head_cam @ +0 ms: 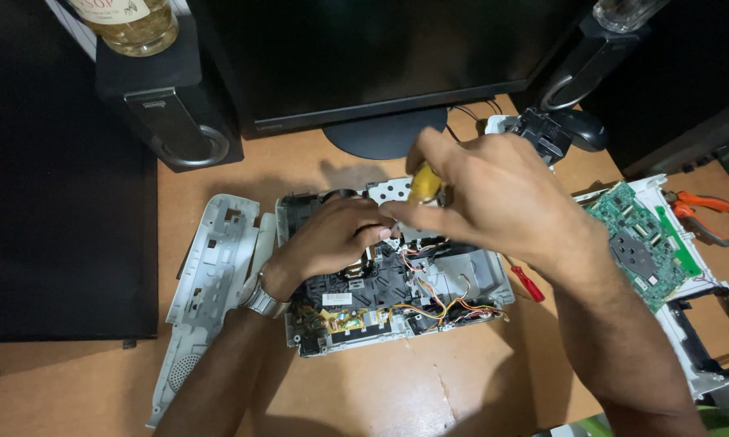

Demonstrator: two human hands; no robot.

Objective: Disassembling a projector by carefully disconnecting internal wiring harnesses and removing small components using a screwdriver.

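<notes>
With the cover off, here is where you stand:
Done: white cover panel lies left of centre on the counter; green circuit board sits at right.
Device: opened device, centre frame, wires exposed.
Right hand: fingers closed around a yellow-handled screwdriver.
Left hand: fingers curled, steadying the inner parts.
Left: inner parts are not yet out, as far as you can judge.
</notes>
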